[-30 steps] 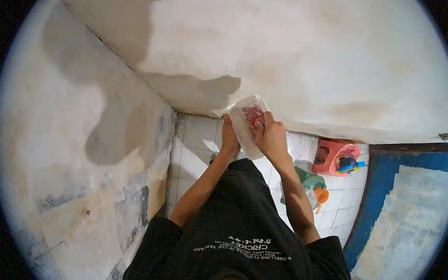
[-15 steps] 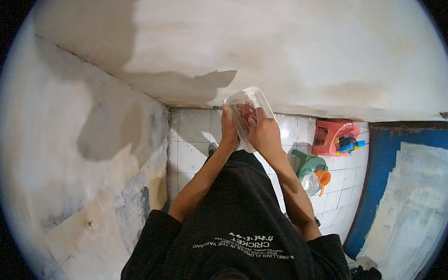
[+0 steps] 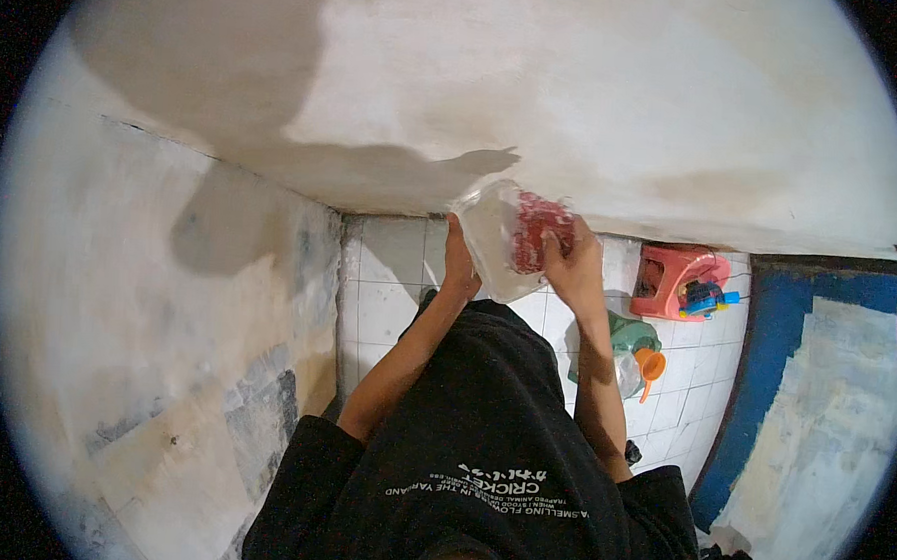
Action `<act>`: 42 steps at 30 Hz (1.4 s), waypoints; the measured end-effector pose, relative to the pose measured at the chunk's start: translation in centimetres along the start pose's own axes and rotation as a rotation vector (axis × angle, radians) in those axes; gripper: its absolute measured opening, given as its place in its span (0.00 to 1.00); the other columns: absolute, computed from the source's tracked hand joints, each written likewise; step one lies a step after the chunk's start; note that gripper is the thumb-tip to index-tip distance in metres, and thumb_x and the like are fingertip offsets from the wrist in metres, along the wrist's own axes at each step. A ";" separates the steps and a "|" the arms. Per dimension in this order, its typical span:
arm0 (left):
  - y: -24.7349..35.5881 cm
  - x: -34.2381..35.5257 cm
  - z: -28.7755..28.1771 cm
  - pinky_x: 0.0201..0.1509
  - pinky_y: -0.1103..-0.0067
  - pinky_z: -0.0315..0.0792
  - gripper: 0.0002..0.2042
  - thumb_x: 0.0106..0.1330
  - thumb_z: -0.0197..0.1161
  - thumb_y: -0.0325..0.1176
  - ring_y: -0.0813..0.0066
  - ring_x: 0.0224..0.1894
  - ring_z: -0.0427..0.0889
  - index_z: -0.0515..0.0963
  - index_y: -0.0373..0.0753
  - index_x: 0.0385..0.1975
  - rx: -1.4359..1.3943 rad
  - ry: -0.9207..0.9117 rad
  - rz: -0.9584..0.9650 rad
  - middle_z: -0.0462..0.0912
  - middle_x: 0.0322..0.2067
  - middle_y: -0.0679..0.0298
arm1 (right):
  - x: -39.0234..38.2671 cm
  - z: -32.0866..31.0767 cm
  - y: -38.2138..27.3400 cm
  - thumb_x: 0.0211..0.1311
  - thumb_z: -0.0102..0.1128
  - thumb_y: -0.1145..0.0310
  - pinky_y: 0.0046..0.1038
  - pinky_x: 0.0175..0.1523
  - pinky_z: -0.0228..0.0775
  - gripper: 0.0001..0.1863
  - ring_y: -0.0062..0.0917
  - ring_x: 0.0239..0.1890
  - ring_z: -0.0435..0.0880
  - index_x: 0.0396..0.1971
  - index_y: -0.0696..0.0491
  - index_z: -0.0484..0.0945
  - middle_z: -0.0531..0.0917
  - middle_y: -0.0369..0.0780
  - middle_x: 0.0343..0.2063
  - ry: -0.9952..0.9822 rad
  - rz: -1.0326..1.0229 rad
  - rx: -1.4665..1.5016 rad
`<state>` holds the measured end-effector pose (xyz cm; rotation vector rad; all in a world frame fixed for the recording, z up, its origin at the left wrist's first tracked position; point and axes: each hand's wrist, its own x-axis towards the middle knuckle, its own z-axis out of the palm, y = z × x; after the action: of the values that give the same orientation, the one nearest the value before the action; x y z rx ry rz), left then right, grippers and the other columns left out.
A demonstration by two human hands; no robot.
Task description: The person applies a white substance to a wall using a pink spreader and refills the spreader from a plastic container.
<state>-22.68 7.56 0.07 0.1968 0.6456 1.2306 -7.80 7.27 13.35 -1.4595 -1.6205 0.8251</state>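
Note:
My left hand (image 3: 459, 263) grips the left side of a whitish, translucent plastic container (image 3: 488, 240), held tilted in front of me near the wall. My right hand (image 3: 579, 271) is closed on a red, shaggy sponge (image 3: 541, 232) with whitish flecks, the thumb over its near face. The sponge is at the right part of the container; whether it touches the container I cannot tell. Some of my right fingers are hidden behind the sponge.
A pale, stained wall (image 3: 596, 106) rises close ahead, and another stands to my left. On the white tiled floor (image 3: 390, 247) are a pink stool (image 3: 658, 301) with a blue item, a green container (image 3: 631, 333) and an orange scoop (image 3: 650, 365). A blue panel (image 3: 767, 324) is at right.
My right hand has drawn the red sponge up and to the right; it was down inside the container before. The container has turned a little, with my left hand still on it.

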 end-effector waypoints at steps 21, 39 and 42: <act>1.9 -3.0 -8.4 0.64 0.65 0.62 0.35 0.68 0.38 0.61 0.60 0.61 0.65 0.56 0.38 0.63 -0.037 0.207 0.246 0.64 0.61 0.56 | -3.5 2.6 10.3 0.61 0.55 0.71 0.36 0.54 0.72 0.09 0.30 0.42 0.80 0.39 0.57 0.74 0.80 0.39 0.37 0.199 0.543 1.401; 4.0 -9.8 -10.2 0.66 0.64 0.59 0.38 0.65 0.36 0.66 0.60 0.64 0.62 0.54 0.41 0.65 -0.068 0.447 0.369 0.60 0.64 0.59 | 5.7 5.0 6.9 0.59 0.43 0.81 0.40 0.59 0.70 0.11 0.43 0.48 0.76 0.38 0.71 0.71 0.77 0.56 0.42 0.061 0.552 1.428; 3.7 -9.9 -10.2 0.66 0.65 0.59 0.38 0.65 0.36 0.66 0.60 0.64 0.61 0.54 0.42 0.65 -0.096 0.435 0.378 0.60 0.64 0.59 | 5.5 8.2 9.8 0.57 0.51 0.79 0.34 0.51 0.74 0.09 0.42 0.43 0.80 0.33 0.70 0.76 0.80 0.56 0.37 -0.066 0.653 1.347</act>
<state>-33.16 -2.29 -2.88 -0.0366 0.9511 1.6876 -10.48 14.26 1.65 -0.8613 -0.2624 1.8266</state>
